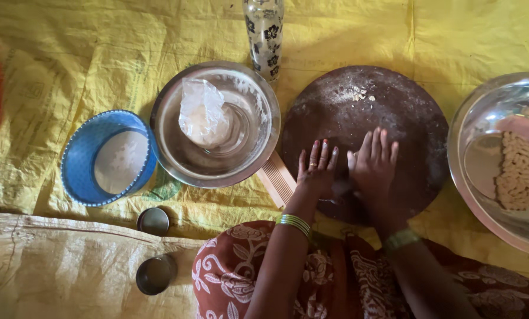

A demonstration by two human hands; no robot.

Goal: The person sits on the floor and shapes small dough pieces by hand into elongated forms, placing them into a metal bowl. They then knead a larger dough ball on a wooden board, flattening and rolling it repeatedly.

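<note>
Both hands flat on a round dark wooden board (pixel 388 100), near edge of it, fingers pointing far. Left hand (pixel 316 168) has fingers straight and slightly spread, pressed down, nothing gripped; ring on one finger, green bangles on the wrist. Right hand (pixel 373 162) just beside it, fingers straight and together, palm down — something may be under the palms, hidden, cannot tell. Hands nearly touching each other.

Board lies on a yellow plastic sheet (pixel 87 47) on the ground, centre-right of the scene. Small crumbs of pale dough (pixel 358 93) and a dusting of flour on the far part of the board, well apart from the hands.

Left of the board, touching or just beside it: steel bowl (pixel 179 159) with a crumpled clear plastic bag (pixel 202 115) inside. Ribbed wooden piece (pixel 278 180) pokes out between bowl and board, just left of the left hand. Further left — blue-rimmed sieve (pixel 75 165). Far, between bowl and board: patterned glass bottle (pixel 264 32), upright. Right edge: large steel bowl (pixel 471 171) holding small pale shaped dough pieces (pixel 521 174). Near left: two small steel cups (pixel 153 221), one behind the other. Red-brown floral cloth (pixel 235 277) over the person's lap, near edge.
</note>
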